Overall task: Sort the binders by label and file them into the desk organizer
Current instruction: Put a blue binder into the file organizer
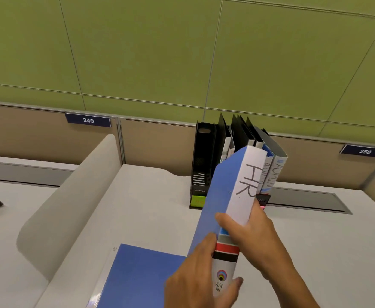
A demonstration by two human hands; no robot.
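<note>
**HR binder held tilted in front of the organizer**

I hold a blue A4 binder with a white spine label reading "HR" (237, 192) in both hands, tilted so its top leans away from me toward the black plastic desk organizer (202, 165) at the back of the white counter (151, 210). My left hand (200, 276) wraps the bottom of the binder, thumb against the blue cover and fingertips curling round the spine near the "A/4" mark. My right hand (251, 232) grips higher up, thumb lying across the lower edge of the white label, the other fingers hidden behind the binder.

The binder's top corner is just in front of two binders with "ADMIN" written on their spines (275, 174), which stand leaning in the right-hand part of the organizer. More black and white folders (233, 138) stand upright further left in it, and its leftmost slot looks dark inside.

A second blue binder (142, 278) lies flat on the counter below my left hand. A curved grey divider panel (71, 196) rises at the left; behind, number plates read "249" (88, 120) and "250" (365, 151).
</note>
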